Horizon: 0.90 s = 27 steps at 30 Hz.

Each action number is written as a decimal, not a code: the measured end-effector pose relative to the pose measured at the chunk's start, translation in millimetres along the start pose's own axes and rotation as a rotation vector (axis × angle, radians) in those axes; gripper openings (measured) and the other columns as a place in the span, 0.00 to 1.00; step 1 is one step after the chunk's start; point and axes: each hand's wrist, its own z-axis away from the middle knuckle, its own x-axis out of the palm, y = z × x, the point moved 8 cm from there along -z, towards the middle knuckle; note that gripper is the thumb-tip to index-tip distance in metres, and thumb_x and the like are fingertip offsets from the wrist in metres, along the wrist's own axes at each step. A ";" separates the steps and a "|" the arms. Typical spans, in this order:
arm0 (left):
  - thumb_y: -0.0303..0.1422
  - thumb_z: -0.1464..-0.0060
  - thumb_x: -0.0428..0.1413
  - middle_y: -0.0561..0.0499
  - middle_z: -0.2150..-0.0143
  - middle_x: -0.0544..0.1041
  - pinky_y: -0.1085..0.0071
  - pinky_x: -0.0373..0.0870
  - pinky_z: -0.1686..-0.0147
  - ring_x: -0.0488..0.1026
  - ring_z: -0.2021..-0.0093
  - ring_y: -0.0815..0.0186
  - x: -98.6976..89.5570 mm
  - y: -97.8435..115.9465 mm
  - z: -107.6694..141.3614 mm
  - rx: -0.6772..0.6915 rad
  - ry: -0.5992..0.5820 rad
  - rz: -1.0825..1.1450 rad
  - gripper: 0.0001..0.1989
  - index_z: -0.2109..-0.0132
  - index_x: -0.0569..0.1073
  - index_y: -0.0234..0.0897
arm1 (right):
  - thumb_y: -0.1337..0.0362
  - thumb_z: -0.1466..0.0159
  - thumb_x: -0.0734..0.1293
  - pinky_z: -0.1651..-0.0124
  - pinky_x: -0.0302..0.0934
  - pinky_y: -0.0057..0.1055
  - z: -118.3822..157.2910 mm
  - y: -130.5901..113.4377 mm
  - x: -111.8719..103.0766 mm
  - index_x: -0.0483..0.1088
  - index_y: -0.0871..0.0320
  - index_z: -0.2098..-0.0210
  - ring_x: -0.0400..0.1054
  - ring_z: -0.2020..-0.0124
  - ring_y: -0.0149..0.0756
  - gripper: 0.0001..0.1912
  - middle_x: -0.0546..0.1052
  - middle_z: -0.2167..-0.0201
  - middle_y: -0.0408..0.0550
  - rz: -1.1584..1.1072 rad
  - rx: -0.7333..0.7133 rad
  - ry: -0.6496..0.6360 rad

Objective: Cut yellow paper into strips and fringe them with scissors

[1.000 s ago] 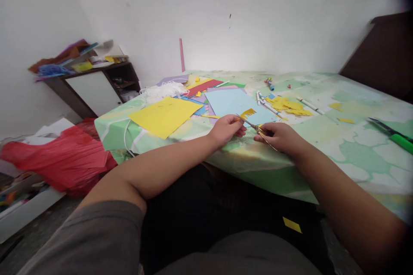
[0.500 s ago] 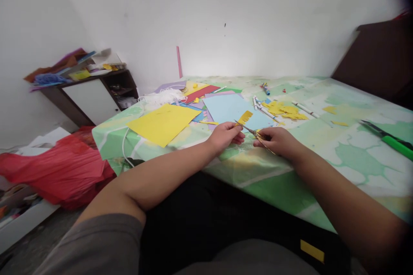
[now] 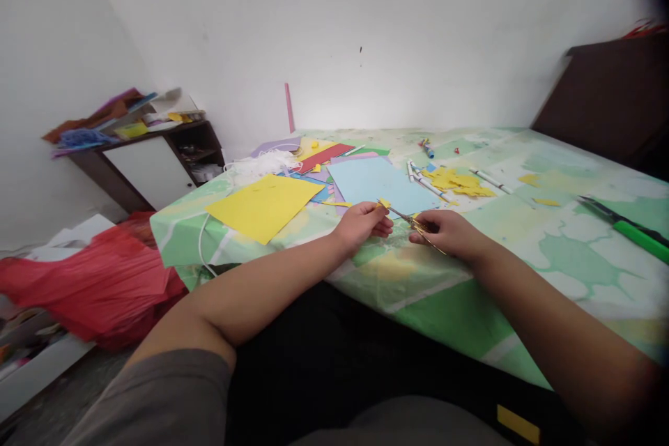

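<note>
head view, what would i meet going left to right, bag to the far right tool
Red bag, yellow sheet, left hand pinching a yellow piece, right hand holding gold scissors, narrow yellow strip on the table, green-handled tool.

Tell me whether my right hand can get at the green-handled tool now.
Probably yes: the green-handled tool lies uncovered on the tablecloth to the right, with nothing visibly blocking it. But your right hand holds gold-handled scissors and would likely need to release them first.
</note>
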 end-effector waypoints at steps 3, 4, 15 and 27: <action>0.32 0.54 0.52 0.52 0.78 0.71 0.73 0.67 0.74 0.68 0.79 0.73 0.1 0.1 0.0 0.000 -0.003 -0.021 0.07 0.73 0.65 0.32 | 0.48 0.51 0.61 0.78 0.45 0.25 -0.3 0.6 -0.5 0.57 0.57 0.82 0.51 0.80 0.27 0.18 0.56 0.84 0.38 0.005 0.000 0.012; 0.32 0.54 0.52 0.53 0.78 0.71 0.72 0.67 0.73 0.68 0.79 0.73 0.1 0.1 0.1 0.002 -0.001 -0.022 0.06 0.73 0.65 0.32 | 0.48 0.51 0.61 0.78 0.45 0.25 -0.2 0.7 -1.0 0.56 0.57 0.82 0.50 0.80 0.27 0.19 0.55 0.84 0.38 0.012 -0.001 0.020; 0.32 0.52 0.50 0.53 0.78 0.70 0.74 0.66 0.75 0.68 0.80 0.74 2.4 3.3 2.5 0.053 0.054 -0.052 0.07 0.73 0.65 0.33 | 0.48 0.50 0.60 0.78 0.45 0.25 1.5 -2.6 -2.3 0.55 0.57 0.82 0.51 0.80 0.27 0.19 0.56 0.84 0.38 0.040 -0.027 0.028; 0.34 0.53 0.51 0.52 0.77 0.71 0.75 0.66 0.75 0.68 0.78 0.73 6.7 0.3 0.3 0.051 -0.026 -0.100 0.08 0.72 0.65 0.33 | 0.52 0.51 0.62 0.78 0.44 0.25 1.1 0.2 -0.8 0.55 0.57 0.83 0.51 0.80 0.27 0.17 0.56 0.84 0.38 0.045 0.000 0.023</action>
